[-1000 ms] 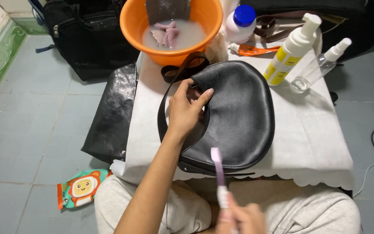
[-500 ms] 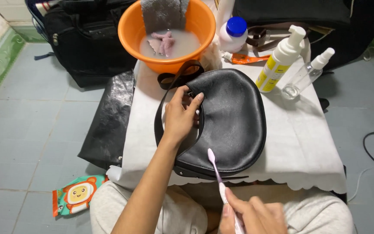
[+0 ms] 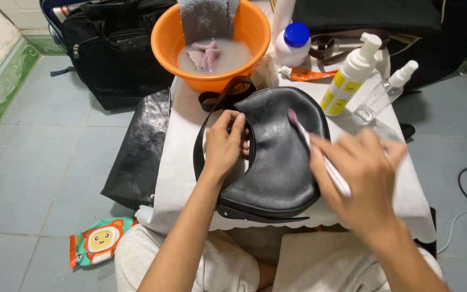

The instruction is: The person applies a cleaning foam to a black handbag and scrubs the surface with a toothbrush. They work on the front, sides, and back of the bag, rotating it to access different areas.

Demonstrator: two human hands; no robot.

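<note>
left arm: reaches up from bottom centre, forearm angled toward the bag
left hand [image 3: 224, 145]: palm down, fingers half curled, pressing on the left edge of the black bag [image 3: 277, 162] by its strap opening; pins the bag, wraps nothing
right arm: comes in from bottom right, wrist bent inward over the bag
right hand [image 3: 360, 173]: fingers closed round the handle of a toothbrush [image 3: 312, 146]; motion-blurred
toothbrush: white handle, pinkish head touching the upper right of the bag face
black bag: lies flat at the middle of the desk [image 3: 182, 151], on white cloth; brown strap loop at its top end
orange basin [image 3: 174, 40]: far end of the desk, cloudy water, pink rag [image 3: 207, 54] in it, grey towel [image 3: 206, 16] over the rim
bottles: white jar with blue cap [image 3: 293, 43], foam pump bottle [image 3: 352, 75], clear spray bottle [image 3: 382, 94], all right of the basin, beyond the bag
orange tube [image 3: 301, 74]: between jar and pump bottle
floor: black flat bag [image 3: 136, 151] leaning at the desk's left side, wet-wipe pack [image 3: 97, 241] bottom left, black luggage bag [image 3: 114, 48] top left
</note>
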